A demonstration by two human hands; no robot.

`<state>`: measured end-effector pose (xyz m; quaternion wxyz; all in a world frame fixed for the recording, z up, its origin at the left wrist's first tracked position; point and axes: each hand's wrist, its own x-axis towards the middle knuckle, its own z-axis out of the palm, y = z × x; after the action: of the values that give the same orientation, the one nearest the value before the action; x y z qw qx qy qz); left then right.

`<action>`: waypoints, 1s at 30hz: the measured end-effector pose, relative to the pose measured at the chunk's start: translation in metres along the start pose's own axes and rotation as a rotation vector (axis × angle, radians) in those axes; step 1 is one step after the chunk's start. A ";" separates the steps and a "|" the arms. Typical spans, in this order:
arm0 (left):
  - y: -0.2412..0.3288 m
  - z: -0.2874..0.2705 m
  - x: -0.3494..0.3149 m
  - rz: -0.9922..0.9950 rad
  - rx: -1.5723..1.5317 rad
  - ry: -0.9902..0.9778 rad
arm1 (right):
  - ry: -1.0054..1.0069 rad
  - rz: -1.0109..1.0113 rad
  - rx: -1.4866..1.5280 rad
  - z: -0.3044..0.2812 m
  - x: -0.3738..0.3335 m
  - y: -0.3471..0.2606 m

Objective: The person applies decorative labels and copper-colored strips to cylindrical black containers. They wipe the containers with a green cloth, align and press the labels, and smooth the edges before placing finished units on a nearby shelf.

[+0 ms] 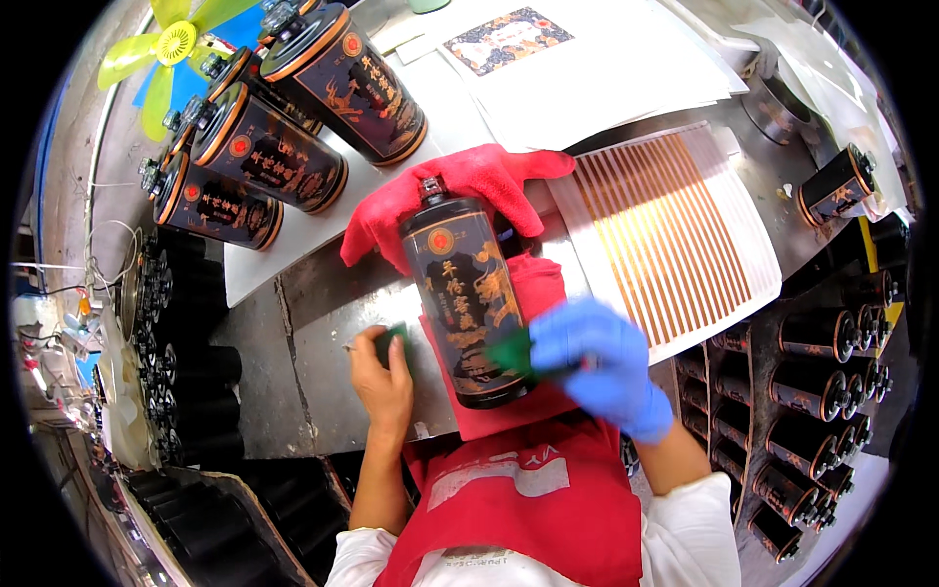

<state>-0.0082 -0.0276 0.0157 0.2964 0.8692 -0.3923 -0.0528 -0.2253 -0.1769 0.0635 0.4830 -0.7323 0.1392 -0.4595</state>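
A black bottle [468, 293] with gold and orange decoration lies in front of me, its neck away from me, resting on a red cloth [469, 416]. My right hand [597, 367], in a blue glove and smeared by motion, grips a flat green scraper [511, 352] against the bottle's lower front. Left of the bottle, just above the metal table, my bare left hand [381, 377] has its fingers closed round a small dark green piece [397, 342]. Thumb and fingers partly hide that piece. Another red cloth [450, 176] bunches around the bottle's neck end.
Several similar black bottles [269, 161] stand on a white board [256, 272] at far left, near a green fan [176, 44]. A sheet of gold strips [675, 235] lies right of the bottle. Racked bottles [807, 335] fill the lower right; white papers [606, 78] lie at the back.
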 end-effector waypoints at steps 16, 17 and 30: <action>0.038 0.003 -0.032 0.274 -0.627 -0.359 | 0.160 0.384 0.429 0.012 0.109 0.035; 0.037 0.005 -0.029 0.306 -0.596 -0.367 | 0.169 0.298 0.394 0.016 0.101 0.038; 0.060 -0.019 -0.034 0.648 -0.234 0.111 | 0.123 0.287 0.161 0.010 0.060 -0.001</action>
<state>-0.0645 -0.0255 0.0596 0.4163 0.6611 -0.6224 0.0469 -0.1849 -0.2095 0.0958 0.5913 -0.6343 0.2343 -0.4395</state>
